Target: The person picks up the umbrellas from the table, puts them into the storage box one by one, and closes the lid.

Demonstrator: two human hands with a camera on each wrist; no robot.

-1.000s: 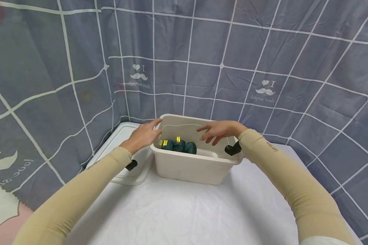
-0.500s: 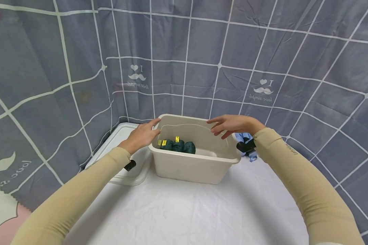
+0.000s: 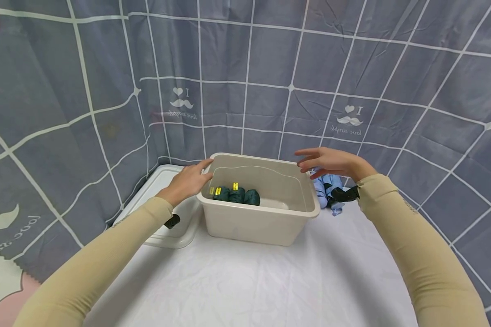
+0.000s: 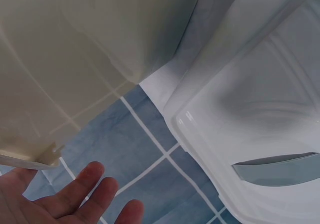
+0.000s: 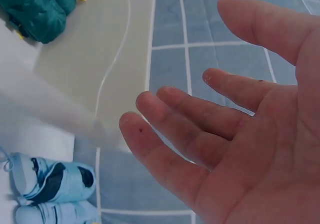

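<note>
A cream plastic storage bin (image 3: 253, 225) stands uncovered on the white cloth. Several dark green rolled fabric bundles (image 3: 236, 195) with yellow tags lie inside at its left end. My left hand (image 3: 187, 182) rests at the bin's left rim, its fingers loosely extended; the left wrist view shows spread fingers (image 4: 92, 184) just outside the wall. My right hand (image 3: 331, 161) is raised over the bin's back right corner, palm bare in the right wrist view, holding nothing. Below it, light blue rolled bundles (image 3: 321, 188) with black patches lie beside the bin's right end, partly hidden by the hand and wrist strap.
A white lid (image 3: 176, 231) with a grey handle (image 4: 280, 171) lies flat left of the bin, partly under my left forearm. A grey-blue checked curtain (image 3: 266, 109) hangs close behind and along both sides. White cloth (image 3: 245, 277) covers the surface in front.
My right hand has moved from above the bin's interior rightward to its back right corner, uncovering the blue bundles. The left hand stays at the rim, and the green bundles have not moved.
</note>
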